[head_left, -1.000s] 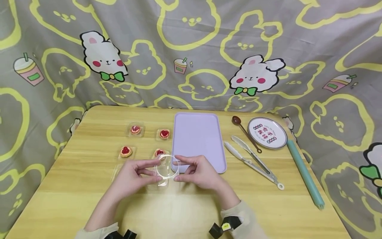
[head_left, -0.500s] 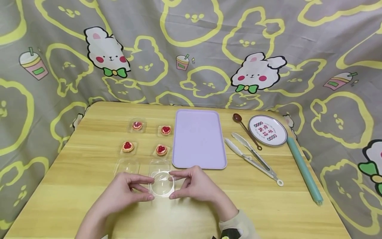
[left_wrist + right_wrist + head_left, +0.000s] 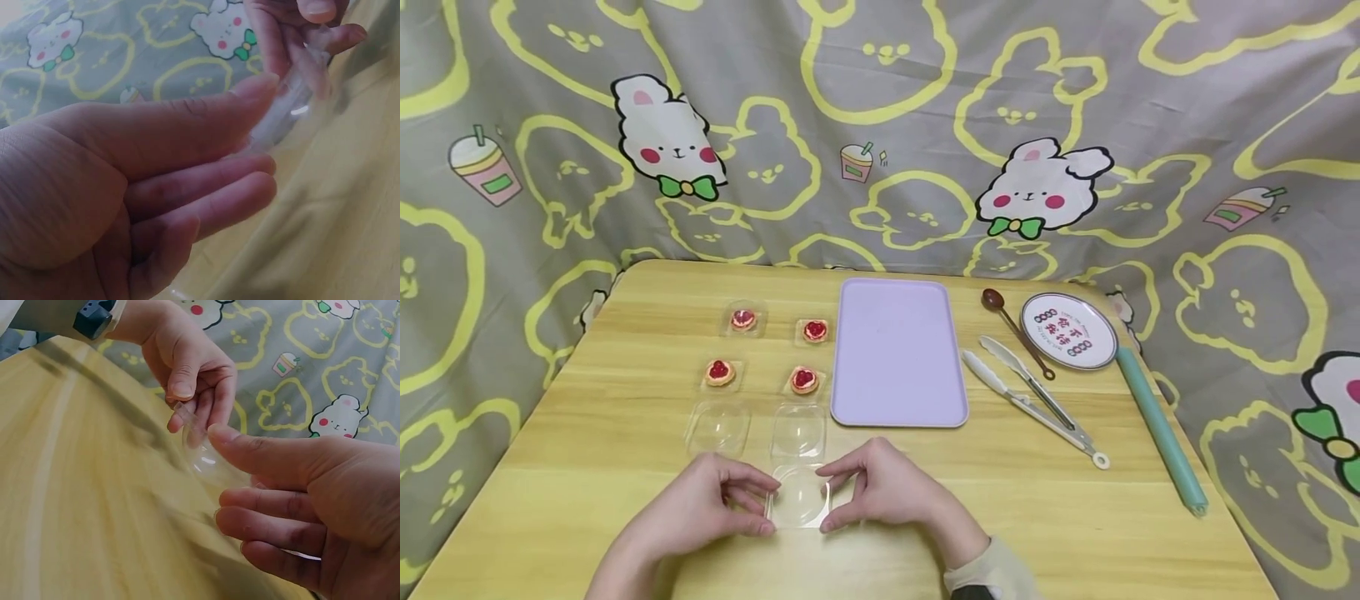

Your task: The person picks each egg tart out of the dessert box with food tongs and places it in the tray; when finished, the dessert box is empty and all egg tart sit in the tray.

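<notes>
Between both hands is a clear plastic lid, squarish with a round dome. My left hand pinches its left edge between thumb and fingers, and my right hand pinches the right edge. The lid is low over the near part of the table, and the right wrist view shows its dome between the two hands. Just beyond lie two similar clear lids, a left one and a right one. Farther back, several small red-topped tarts sit on clear plastic bases.
A lilac tray lies right of the tarts on the wooden table. Farther right are tongs, a brown spoon, a round plate and a long green roll. A patterned curtain hangs behind.
Both hands have brought the clear lid down and toward the near side of the table. The other two lids, first partly covered by the hands, now show fully.
</notes>
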Action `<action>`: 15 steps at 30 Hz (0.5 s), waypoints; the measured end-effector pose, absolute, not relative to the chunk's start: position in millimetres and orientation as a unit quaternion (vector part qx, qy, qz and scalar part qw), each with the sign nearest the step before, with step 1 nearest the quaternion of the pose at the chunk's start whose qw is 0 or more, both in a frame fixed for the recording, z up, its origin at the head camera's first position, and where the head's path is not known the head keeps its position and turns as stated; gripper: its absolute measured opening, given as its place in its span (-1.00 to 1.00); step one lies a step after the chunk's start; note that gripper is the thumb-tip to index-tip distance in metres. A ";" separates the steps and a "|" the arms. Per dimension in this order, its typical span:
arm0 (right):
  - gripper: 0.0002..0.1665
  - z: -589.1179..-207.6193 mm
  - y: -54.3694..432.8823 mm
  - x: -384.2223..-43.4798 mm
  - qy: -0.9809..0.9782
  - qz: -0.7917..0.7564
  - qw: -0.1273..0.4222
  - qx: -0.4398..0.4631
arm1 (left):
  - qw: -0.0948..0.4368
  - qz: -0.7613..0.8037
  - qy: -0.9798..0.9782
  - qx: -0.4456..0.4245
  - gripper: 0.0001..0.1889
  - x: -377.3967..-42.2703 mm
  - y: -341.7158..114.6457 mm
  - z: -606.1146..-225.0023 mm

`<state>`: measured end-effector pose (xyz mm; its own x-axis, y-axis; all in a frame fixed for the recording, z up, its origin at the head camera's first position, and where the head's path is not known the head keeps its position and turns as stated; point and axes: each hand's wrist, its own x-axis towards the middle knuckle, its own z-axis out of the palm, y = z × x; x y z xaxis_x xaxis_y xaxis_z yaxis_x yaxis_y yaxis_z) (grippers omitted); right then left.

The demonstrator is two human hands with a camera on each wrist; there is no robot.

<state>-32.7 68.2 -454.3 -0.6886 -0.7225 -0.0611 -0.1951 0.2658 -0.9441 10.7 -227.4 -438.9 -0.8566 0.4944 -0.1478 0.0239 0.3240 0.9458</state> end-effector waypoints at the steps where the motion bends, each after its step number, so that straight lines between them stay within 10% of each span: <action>1: -0.32 -455.2 67.4 -32.6 0.756 -0.521 0.253 -0.305 | 0.214 0.557 0.785 0.164 -0.56 10.9 -227.8 -440.4; 15: -0.39 -466.9 61.1 -34.0 0.771 -0.493 0.232 -0.328 | 0.200 0.521 0.811 0.174 -0.51 7.8 -234.5 -447.1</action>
